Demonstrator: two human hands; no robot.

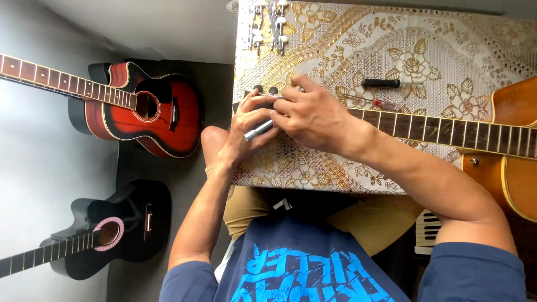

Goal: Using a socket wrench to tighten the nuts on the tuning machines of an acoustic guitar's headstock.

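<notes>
An acoustic guitar lies across the table, its fretted neck [447, 130] running left from the orange body [514, 145] to the headstock [263, 98] under my hands. My left hand [249, 126] grips the headstock from the left edge. My right hand [310, 114] rests over the headstock and holds a silvery metal tool [258, 130], whose end sticks out between the two hands. Dark tuning pegs [265, 89] show just above my fingers.
The table wears a gold floral cloth [391, 50]. A black-handled screwdriver [386, 83], a thin red-handled tool [380, 103] and a set of tuning machines [265, 25] lie on it. A red sunburst guitar [151, 109] and a black guitar [112, 229] lie on the floor at left.
</notes>
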